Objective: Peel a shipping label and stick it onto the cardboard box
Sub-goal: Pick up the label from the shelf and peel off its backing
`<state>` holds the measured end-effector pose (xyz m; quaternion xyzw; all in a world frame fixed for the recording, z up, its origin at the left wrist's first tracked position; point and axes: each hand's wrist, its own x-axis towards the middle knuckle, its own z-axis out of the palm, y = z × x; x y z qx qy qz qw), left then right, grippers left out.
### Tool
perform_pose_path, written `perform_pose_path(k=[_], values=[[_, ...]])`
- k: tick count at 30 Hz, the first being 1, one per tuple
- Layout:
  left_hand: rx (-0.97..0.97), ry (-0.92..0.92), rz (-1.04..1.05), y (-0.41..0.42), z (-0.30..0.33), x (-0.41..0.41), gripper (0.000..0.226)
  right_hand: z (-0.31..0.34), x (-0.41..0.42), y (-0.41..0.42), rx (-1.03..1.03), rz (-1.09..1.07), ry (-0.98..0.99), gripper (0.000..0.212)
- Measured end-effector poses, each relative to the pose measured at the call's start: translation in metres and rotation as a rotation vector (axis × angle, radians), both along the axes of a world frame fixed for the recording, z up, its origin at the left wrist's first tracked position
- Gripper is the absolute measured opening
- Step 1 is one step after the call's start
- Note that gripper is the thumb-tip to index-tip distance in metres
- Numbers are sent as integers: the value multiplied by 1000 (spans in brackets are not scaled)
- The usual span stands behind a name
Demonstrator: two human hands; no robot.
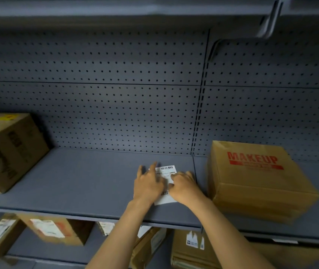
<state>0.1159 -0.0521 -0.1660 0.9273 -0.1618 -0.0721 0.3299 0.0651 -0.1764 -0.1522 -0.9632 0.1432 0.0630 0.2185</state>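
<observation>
A white shipping label (166,170) with barcodes lies flat on the grey shelf (81,177). My left hand (148,184) rests on the label's left part with the fingers spread. My right hand (184,186) covers its right side, fingers curled at the label's edge. Whether either hand grips the label is hidden. A brown cardboard box (255,183) printed MAKEUP in red stands on the shelf just right of my hands.
Another cardboard box (9,150) sits at the shelf's left end. A perforated grey back panel (116,105) rises behind. Several labelled boxes (50,228) fill the shelf below. An upper shelf (135,8) hangs overhead.
</observation>
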Motion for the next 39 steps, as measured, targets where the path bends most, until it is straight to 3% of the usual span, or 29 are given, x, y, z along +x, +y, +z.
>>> perform_pose_path(k=[3, 6, 13, 17, 21, 26, 33, 39], values=[[125, -76, -66, -2, -6, -1, 78, -3, -1, 0, 28, -15, -11, 44], [120, -113, -121, -5, -8, -4, 76, -4, -4, -2, 92, -18, -65, 48], [-339, -54, -8, 9, 12, 5, 77, 10, 2, -12, 381, -238, -310, 44], [-582, -31, -36, 22, 36, 11, 78, 47, 2, -15, 666, -296, -462, 44], [-663, -70, -121, 32, 63, 13, 81, 90, -12, -13, 825, -280, -656, 11], [-686, -152, -177, 38, 89, 9, 84, 122, -21, -12, 886, -242, -700, 10], [-624, -553, -115, 23, 118, -18, 28, 137, -33, -6, 966, -141, -775, 11], [-716, -525, -119, 13, 130, -30, 22, 143, -37, -1, 1037, -77, -771, 7]])
